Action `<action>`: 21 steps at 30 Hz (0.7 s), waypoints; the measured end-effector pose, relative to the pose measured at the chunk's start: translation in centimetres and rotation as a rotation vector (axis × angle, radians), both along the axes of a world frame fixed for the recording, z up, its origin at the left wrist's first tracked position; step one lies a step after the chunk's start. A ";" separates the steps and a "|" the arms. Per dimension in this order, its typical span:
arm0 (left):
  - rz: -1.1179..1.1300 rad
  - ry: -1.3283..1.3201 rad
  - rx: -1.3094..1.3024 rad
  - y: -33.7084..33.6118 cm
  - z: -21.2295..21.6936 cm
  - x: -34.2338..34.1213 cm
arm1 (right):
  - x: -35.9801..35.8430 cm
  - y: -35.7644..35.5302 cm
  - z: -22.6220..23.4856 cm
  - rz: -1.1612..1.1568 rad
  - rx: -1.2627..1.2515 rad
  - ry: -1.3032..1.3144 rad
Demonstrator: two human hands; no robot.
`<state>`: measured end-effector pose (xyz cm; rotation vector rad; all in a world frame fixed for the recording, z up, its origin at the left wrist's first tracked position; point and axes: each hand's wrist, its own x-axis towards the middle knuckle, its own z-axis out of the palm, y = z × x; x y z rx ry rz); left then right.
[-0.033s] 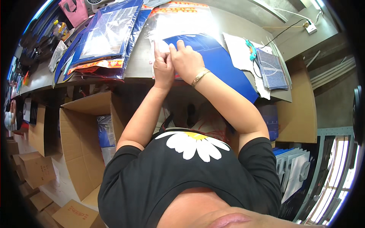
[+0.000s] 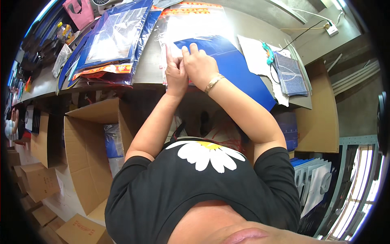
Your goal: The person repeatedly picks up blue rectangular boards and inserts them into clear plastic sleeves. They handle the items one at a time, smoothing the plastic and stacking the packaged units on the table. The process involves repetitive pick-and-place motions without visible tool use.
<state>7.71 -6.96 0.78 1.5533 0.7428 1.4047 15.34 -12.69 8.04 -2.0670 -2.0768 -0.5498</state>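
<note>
On the table's near edge, a clear plastic bag (image 2: 195, 27) with a red and orange printed band lies under strong glare. A flat blue sheet (image 2: 239, 67) lies beside and partly under it, slanting out past the table edge at the right. My left hand (image 2: 176, 75) is at the bag's near left part, index finger stretched forward and the other fingers curled in a pinch. Touching it, my right hand (image 2: 200, 67) has its fingers bent over the bag's near edge. The right thumb and the exact grip points are hidden.
Bagged blue folders (image 2: 118, 36) are stacked to the left. At right lie torn white cardboard (image 2: 252, 55), a teal-handled tool (image 2: 268, 53) and dark blue packets (image 2: 290, 75). An open cardboard box (image 2: 87, 158) stands below the table on the left. White and blue panels (image 2: 313, 179) stand at lower right.
Both hands have shifted very slightly to the right. The glare and folds on the plastic bag look a little different.
</note>
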 end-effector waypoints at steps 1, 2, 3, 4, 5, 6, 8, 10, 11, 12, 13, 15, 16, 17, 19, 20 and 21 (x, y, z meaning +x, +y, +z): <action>-0.008 -0.025 0.000 -0.1 -0.6 0.1 | 0.1 0.0 0.0 0.008 0.040 0.055; -0.017 -0.051 -0.001 -0.1 -0.9 0.2 | 0.4 -1.1 0.1 0.034 0.006 0.047; -0.076 -0.106 -0.098 -0.1 -0.9 -0.1 | 0.6 -3.5 0.3 0.051 -0.029 0.043; -0.078 -0.099 -0.075 0.0 -1.2 -0.2 | 0.8 -5.5 0.5 0.068 -0.066 0.034; -0.078 -0.095 -0.051 0.1 -1.6 -0.2 | 1.1 -6.7 0.6 0.042 -0.147 0.012; -0.082 -0.084 -0.027 -0.1 -1.5 -0.2 | 1.3 -7.7 0.5 0.012 -0.228 -0.004; -0.128 -0.004 0.016 -2.4 -1.4 0.2 | 1.9 -8.3 0.0 0.010 -0.237 0.011; -0.338 -0.234 -0.134 -4.8 -0.9 1.1 | 3.0 -7.8 -1.1 0.065 -0.081 0.067; -0.330 -0.342 -0.311 -5.5 -0.1 1.5 | 2.9 -7.3 -1.2 0.025 -0.098 0.077; -0.392 -0.433 -0.429 -3.0 -2.3 1.7 | 2.7 -6.8 -1.3 0.015 -0.105 0.084; -0.436 -0.369 -0.622 -0.6 -2.2 1.3 | 2.4 -6.5 -1.7 0.009 -0.122 0.109; -0.415 -0.483 -0.688 1.3 -1.9 3.0 | 0.9 -5.9 -2.3 0.014 -0.144 0.137; -0.193 -0.314 -0.427 0.3 1.2 3.0 | 0.5 -5.8 -1.8 0.011 -0.141 0.139; -0.238 -0.279 -0.507 1.5 1.5 3.0 | 0.7 -6.0 -0.7 0.057 -0.187 0.273; -0.334 -0.268 -0.575 6.8 1.7 0.3 | 2.3 -6.3 2.6 0.055 0.025 0.368; -0.415 -0.285 -0.579 9.2 1.7 -0.9 | 3.9 -6.6 3.8 0.039 0.130 0.414; -0.526 -0.328 -0.571 9.9 2.9 -1.8 | 6.6 -6.4 3.8 -0.046 0.326 0.475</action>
